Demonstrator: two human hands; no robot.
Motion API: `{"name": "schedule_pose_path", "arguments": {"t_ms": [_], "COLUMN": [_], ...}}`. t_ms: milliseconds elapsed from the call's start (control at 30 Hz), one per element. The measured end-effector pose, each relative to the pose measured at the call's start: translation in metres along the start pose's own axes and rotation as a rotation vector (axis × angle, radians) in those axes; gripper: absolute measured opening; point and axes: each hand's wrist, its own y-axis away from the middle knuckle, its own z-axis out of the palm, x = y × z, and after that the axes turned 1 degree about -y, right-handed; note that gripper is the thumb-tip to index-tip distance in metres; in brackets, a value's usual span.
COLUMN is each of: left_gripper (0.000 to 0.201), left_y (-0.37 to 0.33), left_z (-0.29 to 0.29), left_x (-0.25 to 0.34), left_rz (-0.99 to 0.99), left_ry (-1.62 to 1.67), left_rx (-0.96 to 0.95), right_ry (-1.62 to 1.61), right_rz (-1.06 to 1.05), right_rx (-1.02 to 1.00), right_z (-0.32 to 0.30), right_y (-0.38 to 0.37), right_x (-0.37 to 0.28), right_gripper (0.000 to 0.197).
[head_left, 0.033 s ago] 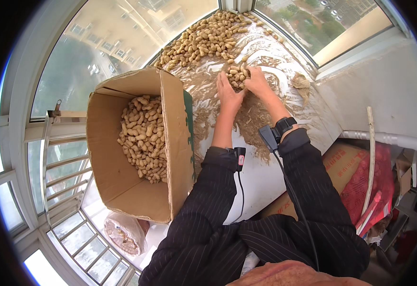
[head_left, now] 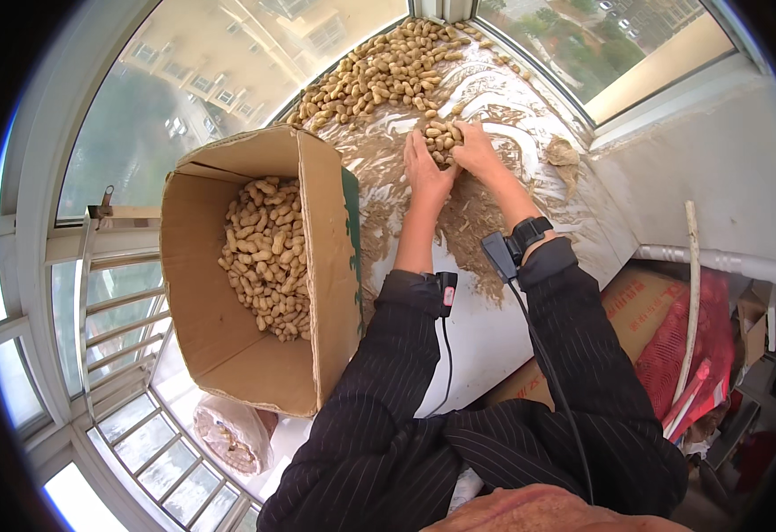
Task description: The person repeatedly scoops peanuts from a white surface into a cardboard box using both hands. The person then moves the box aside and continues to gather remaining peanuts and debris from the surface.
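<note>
A small heap of unshelled peanuts (head_left: pixel 442 136) sits between my two hands on the dirt-covered white surface (head_left: pixel 472 306). My left hand (head_left: pixel 427 170) curves around the heap's left side. From the right, my right hand (head_left: pixel 478 152) closes in on it, thumb and fingers against the nuts. Both hands cup the heap together; the fingertips are partly hidden. Beyond them, a larger pile of peanuts (head_left: pixel 379 75) spreads along the window corner. To the left stands an open cardboard box (head_left: pixel 335 266), partly filled with peanuts (head_left: pixel 268 257).
Windows (head_left: pixel 601 53) border the far side. A metal railing (head_left: pixel 126 306) runs at the left, with a plastic bag (head_left: pixel 231 434) below the box. At the right are a cardboard carton (head_left: pixel 641 297), a red mesh bag (head_left: pixel 672 341) and a pale stick (head_left: pixel 691 301). Cables hang from both wrist devices.
</note>
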Motion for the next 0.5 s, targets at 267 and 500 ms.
{"name": "schedule_pose_path", "arguments": {"t_ms": [267, 500], "left_gripper": [0.104, 0.085], "left_y": [-0.019, -0.033], "left_z": [0.000, 0.001], "left_x": [0.000, 0.009], "left_rz": [-0.047, -0.113], "left_ry": [-0.199, -0.104], "left_rx": [-0.004, -0.031], "right_ry": [0.164, 0.178], "right_rz": [0.034, -0.072], "right_rx": [0.091, -0.071], "right_z": [-0.013, 0.011], "right_y": [-0.036, -0.033], "right_x": [-0.006, -0.019], "right_gripper": [0.036, 0.032]}}
